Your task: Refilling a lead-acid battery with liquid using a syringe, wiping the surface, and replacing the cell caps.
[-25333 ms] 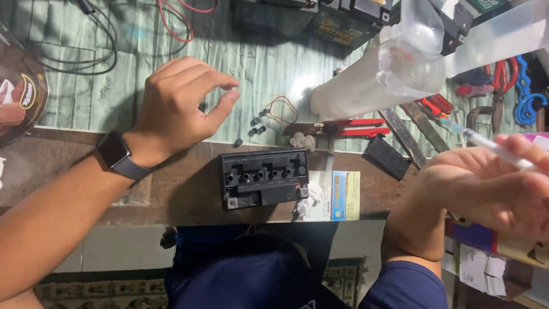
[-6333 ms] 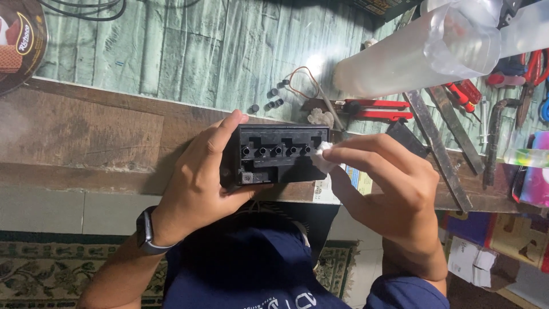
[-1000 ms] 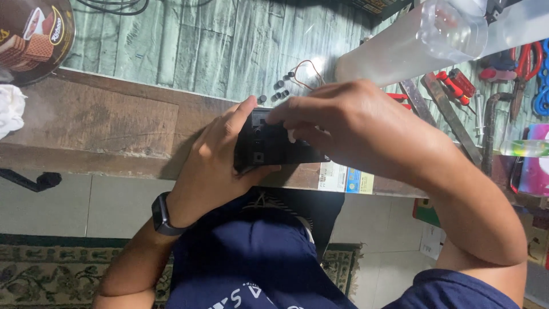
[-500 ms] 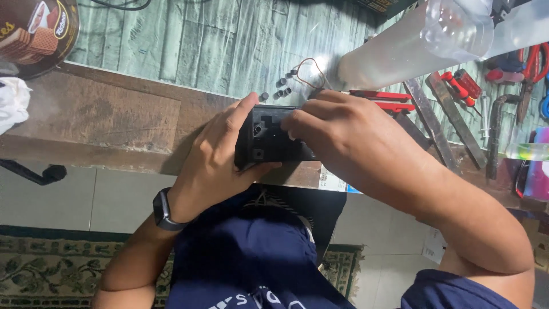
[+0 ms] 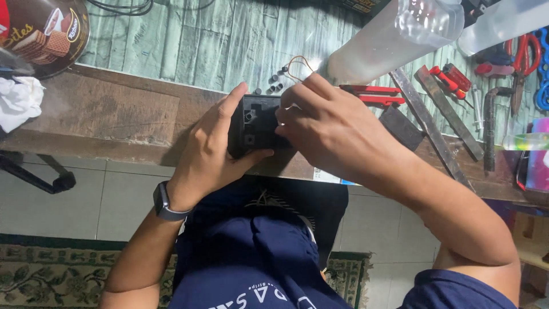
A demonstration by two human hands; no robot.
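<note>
A black plastic block with small round sockets is held at the near edge of the wooden bench. My left hand grips its left side, thumb underneath and fingers along the top. My right hand lies over its right half and hides that part, fingertips pressing on its face. A smartwatch sits on my left wrist.
Small dark round parts and a wire loop lie just behind the block. Red-handled pliers, metal bars and more tools lie to the right. Clear plastic bottles lie at the back. A round tin and white cloth are at left.
My right hand has slid a little leftward over the block and the block has tilted slightly in my left hand. Both hands keep their hold.
</note>
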